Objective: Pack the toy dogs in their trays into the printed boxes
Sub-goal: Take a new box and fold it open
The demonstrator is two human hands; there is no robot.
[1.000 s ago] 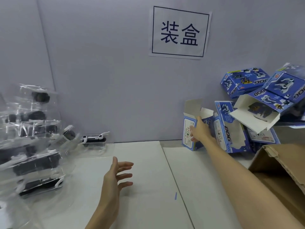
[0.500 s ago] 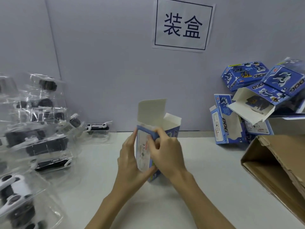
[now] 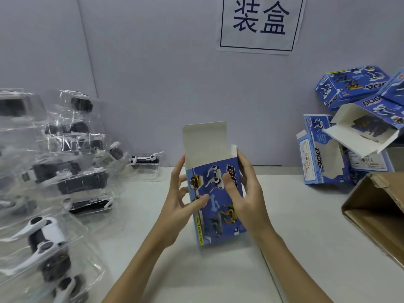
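White worktop (image 3: 295,215), crowded at both ends.
Clear dog trays (image 3: 65,182) stacked left; blue printed boxes (image 3: 328,154) and brown carton (image 3: 376,215) right.

Box (image 3: 215,193) at frame centre, upright on table (image 3: 140,215), top flap open, left hand (image 3: 179,200) and right hand (image 3: 247,193) on its sides. Tray stack (image 3: 56,171) fills left edge; one lone tray (image 3: 144,162) behind it by the wall. Box pile (image 3: 349,132) upper right, probably some lying open. Carton (image 3: 376,215) lower right. Sign (image 3: 260,22) top centre.
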